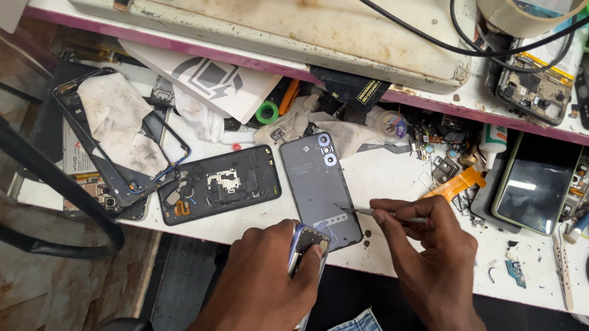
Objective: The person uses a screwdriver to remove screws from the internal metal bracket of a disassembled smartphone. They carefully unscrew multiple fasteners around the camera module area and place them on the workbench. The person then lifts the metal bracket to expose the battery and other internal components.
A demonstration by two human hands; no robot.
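On the bench, right hand (pixel 433 245) aims tweezers (pixel 377 213) leftward, nearly level.

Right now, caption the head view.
Left hand holds a phone frame; right hand points metal tweezers at a grey back cover.

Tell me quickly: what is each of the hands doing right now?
Left hand: closed, holding a phone frame by its edge.
Right hand: closed, holding tweezers.

Phone repair workshop: stained white bench (pixel 402 173), opened handsets (pixel 218 184) at 9 o'clock, loose parts (pixel 441 148), tape roll (pixel 508 6) at 1 o'clock.
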